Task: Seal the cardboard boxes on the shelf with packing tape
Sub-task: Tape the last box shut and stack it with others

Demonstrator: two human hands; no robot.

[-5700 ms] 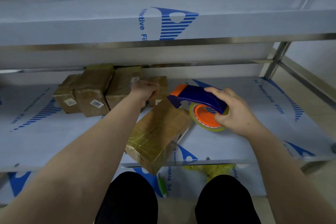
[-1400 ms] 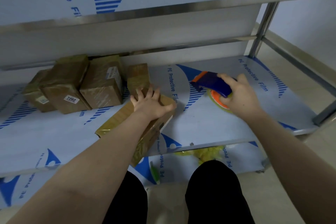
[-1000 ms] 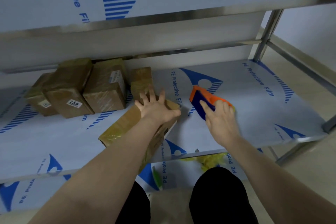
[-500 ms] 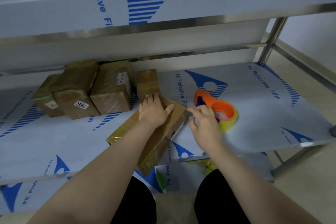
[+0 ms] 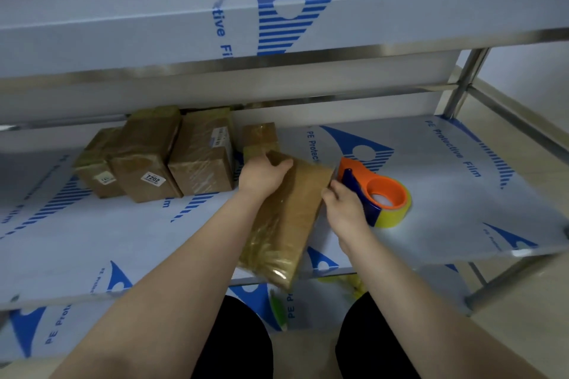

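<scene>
The left hand grips the far end of the box, thumb on its top face. The right hand sits at the box's right edge with curled fingers, between box and tape gun. Whether it pinches the edge or only touches it, I cannot tell. The box lies slanted on the shelf, its near end hanging past the front lip, its top glossy with tape. The tape gun lies on its side just right of the box, orange hub up, yellowish roll below. 4 back boxes stand in a row at the rear left, 1 labelled 7202.
</scene>
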